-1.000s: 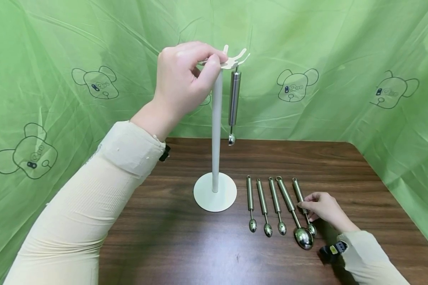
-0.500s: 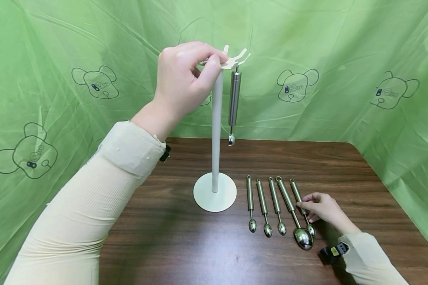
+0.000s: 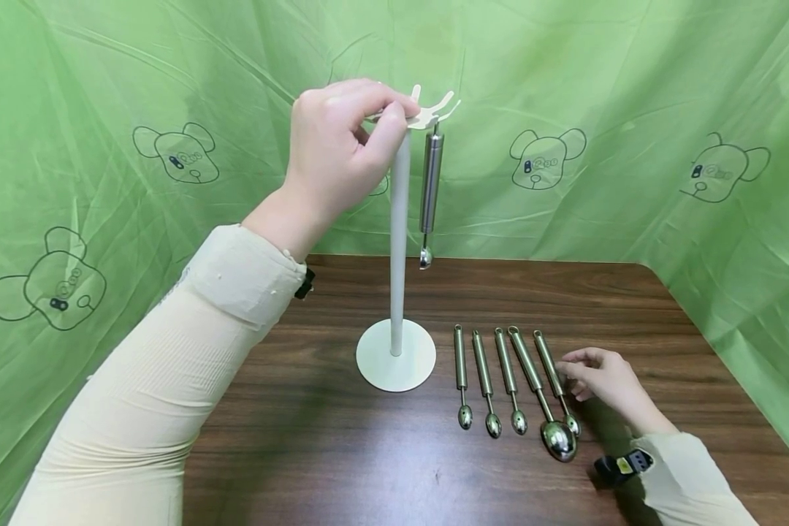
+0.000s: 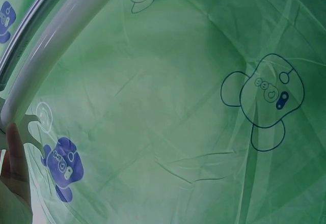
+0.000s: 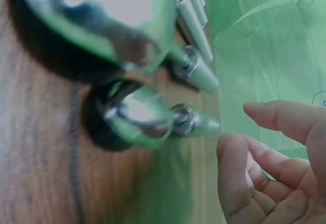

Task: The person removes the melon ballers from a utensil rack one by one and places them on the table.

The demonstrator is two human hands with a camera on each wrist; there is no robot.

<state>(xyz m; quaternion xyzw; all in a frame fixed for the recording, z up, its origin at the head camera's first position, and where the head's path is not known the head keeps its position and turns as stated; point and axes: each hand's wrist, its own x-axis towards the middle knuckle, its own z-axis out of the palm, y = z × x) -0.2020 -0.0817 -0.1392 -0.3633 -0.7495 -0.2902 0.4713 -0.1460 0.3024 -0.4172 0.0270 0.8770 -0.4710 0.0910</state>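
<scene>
My left hand (image 3: 394, 120) is raised and pinches the hook plate at the top of a white stand (image 3: 399, 241). One steel measuring spoon (image 3: 431, 183) hangs from a hook beside it. Several more steel spoons lie in a row on the brown table (image 3: 302, 438), right of the stand's base. My right hand (image 3: 575, 372) hovers just right of the rightmost spoon (image 3: 549, 369), fingers loosely curled and holding nothing. In the right wrist view the fingers (image 5: 254, 173) stand apart from that small spoon (image 5: 137, 117), with the large spoon's bowl (image 5: 102, 15) behind it. The left wrist view shows the stand's pole (image 4: 56, 51).
A green cloth with bear drawings (image 3: 631, 109) walls the table on the back and both sides. The stand's round base (image 3: 397, 356) sits mid-table. The bare wood left of the base and along the front edge holds nothing.
My right hand has drawn its fingertips off the rightmost spoon's handle and moved slightly right. That spoon's handle shifted a little to the left. My left hand has stayed on the stand's top.
</scene>
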